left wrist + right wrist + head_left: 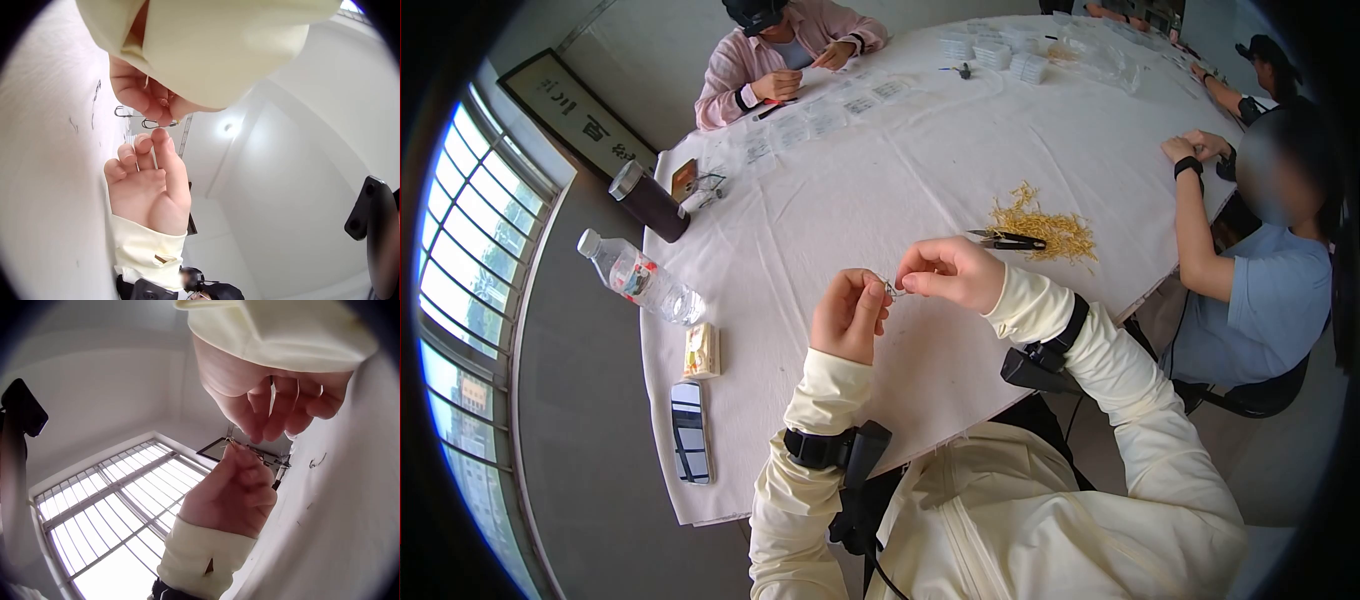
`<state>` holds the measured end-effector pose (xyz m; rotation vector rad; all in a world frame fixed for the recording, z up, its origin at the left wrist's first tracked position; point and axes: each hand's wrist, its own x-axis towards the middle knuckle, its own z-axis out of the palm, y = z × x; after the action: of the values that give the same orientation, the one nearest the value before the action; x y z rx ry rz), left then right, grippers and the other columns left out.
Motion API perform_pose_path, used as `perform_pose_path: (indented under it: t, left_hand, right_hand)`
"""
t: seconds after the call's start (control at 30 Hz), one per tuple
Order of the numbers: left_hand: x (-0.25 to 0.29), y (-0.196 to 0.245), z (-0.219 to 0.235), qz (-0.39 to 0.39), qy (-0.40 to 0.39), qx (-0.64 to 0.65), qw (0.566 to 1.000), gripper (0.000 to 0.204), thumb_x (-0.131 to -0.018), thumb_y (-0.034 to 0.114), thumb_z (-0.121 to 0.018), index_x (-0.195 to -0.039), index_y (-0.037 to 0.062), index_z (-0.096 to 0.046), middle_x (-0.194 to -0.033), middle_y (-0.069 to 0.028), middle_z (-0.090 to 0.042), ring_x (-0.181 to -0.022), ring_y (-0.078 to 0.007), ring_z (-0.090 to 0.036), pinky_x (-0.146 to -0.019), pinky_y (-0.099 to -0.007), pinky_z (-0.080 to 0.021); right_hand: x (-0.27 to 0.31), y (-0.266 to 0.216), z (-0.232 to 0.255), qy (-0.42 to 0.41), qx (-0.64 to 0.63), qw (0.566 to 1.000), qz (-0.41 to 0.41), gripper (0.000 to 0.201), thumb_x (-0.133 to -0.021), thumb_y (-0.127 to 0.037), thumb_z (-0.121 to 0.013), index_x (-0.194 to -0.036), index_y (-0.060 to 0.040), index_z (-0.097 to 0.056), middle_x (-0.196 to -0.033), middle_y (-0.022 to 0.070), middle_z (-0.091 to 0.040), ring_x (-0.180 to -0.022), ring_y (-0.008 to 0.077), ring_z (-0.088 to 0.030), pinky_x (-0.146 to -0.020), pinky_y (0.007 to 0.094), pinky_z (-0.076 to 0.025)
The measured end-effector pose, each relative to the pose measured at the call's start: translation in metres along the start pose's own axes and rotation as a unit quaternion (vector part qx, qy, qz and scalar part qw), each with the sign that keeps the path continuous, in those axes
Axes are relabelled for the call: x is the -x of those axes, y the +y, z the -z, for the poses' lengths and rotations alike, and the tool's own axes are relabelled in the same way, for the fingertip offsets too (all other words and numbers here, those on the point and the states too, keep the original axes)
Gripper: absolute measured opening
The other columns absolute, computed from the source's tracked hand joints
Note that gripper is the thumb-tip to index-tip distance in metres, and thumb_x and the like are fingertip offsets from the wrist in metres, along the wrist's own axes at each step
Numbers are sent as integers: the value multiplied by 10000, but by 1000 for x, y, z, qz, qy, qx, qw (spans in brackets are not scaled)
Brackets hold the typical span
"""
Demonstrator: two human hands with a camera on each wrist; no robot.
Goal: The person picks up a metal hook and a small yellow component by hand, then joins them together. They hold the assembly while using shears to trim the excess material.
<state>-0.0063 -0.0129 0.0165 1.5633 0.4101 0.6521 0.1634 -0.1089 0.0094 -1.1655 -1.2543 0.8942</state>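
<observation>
In front of my chest, above the white cloth, my left hand (852,315) pinches a small piece of thin, dark, looped wire (890,288) between thumb and fingertips. My right hand (955,272) comes to it from the right, thumb and forefinger pinched together at the wire's end. Two wire loops (150,124) stick out past the left fingertips in the left wrist view. From the right wrist, a thin gold-coloured tip (232,441) shows above the left thumb. Right of the hands, black thread snips (1012,241) lie against a pile of short golden strips (1045,225).
Along the left edge are a phone (691,432), a tissue pack (702,350), a lying plastic bottle (640,278) and a dark thermos (650,202). Clear plastic boxes (992,54) stand at the back. Other people sit around the tablecloth (800,240), one in blue (1235,310) nearby on the right.
</observation>
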Motion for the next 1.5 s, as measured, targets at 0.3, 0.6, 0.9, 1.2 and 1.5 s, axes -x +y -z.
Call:
perform_pose_path:
  t: [0.3, 0.6, 0.9, 1.2, 1.5]
  left_hand:
    - [0, 2, 0, -2, 1, 13, 1000, 145, -978, 165, -499, -963, 25, -534, -827, -32, -601, -686, -78, -512, -585, -211, -426]
    - [0, 0, 0, -9, -9, 31, 999, 142, -987, 152, -476, -984, 16, -518, -873, -58, -615, -749, -98, -545, -628, -232, -467]
    - [0, 3, -3, -8, -2, 64, 998, 155, -994, 150, -462, -998, 1, -506, -948, -104, -629, -868, -175, -624, -759, -307, -532]
    - [-1, 3, -2, 1, 5, 95, 995, 170, -992, 159, -470, -983, -8, -503, -958, -124, -629, -865, -198, -632, -820, -335, -535]
    - [-2, 2, 0, 5, 12, 105, 994, 165, -990, 149, -466, -978, -11, -503, -961, -128, -630, -865, -202, -636, -817, -336, -540]
  right_hand:
    - [0, -7, 2, -61, -33, 984, -162, 253, -932, -264, -561, -1006, -45, -663, -848, -5, -631, -710, 62, -521, -656, 213, -439]
    - [-1, 0, 4, -51, -125, 976, -169, 207, -902, -233, -613, -963, -39, -650, -796, -11, -603, -647, 51, -489, -592, 194, -411]
    - [0, -5, 3, -6, -89, 990, -108, 177, -882, -196, -637, -946, -31, -643, -797, -5, -608, -687, 65, -520, -616, 211, -431]
    - [4, -16, -1, 90, 160, 982, 47, 105, -833, -137, -658, -858, -36, -669, -732, 2, -632, -652, 69, -530, -621, 227, -437]
    - [2, -15, -4, 96, 178, 976, 85, 57, -824, -104, -656, -817, -48, -646, -725, 6, -620, -633, 86, -525, -598, 241, -426]
